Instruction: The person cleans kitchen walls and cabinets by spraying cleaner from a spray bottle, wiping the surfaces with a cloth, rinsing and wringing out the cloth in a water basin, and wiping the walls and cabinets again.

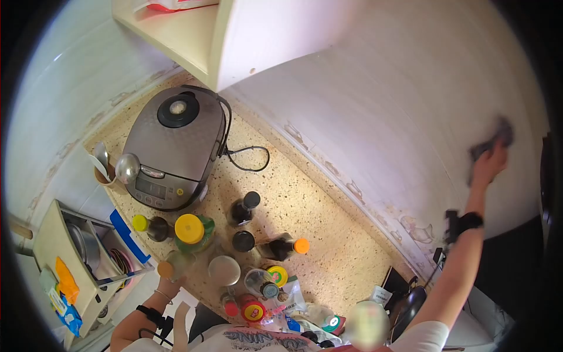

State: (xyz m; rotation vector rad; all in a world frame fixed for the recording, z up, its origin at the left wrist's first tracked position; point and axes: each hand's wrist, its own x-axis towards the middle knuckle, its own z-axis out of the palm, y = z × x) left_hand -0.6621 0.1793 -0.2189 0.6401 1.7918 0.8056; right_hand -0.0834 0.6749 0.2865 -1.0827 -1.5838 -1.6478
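The dark cloth [481, 149] is up against the wall [410, 135], and the right hand [491, 165] has its grip closed on it. It looks light, soft and floppy, so a bunched-up middle should be best to hold. The left hand [169, 286] is by a jar [166, 270] at the edge of the surface [334, 258]; I can't tell how far open its grip is, or if it holds the jar.

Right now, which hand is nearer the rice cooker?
Left. The left hand is by the near edge of the counter, this side of the rice cooker; the right hand is well off to the right, at the wall with a dark cloth.
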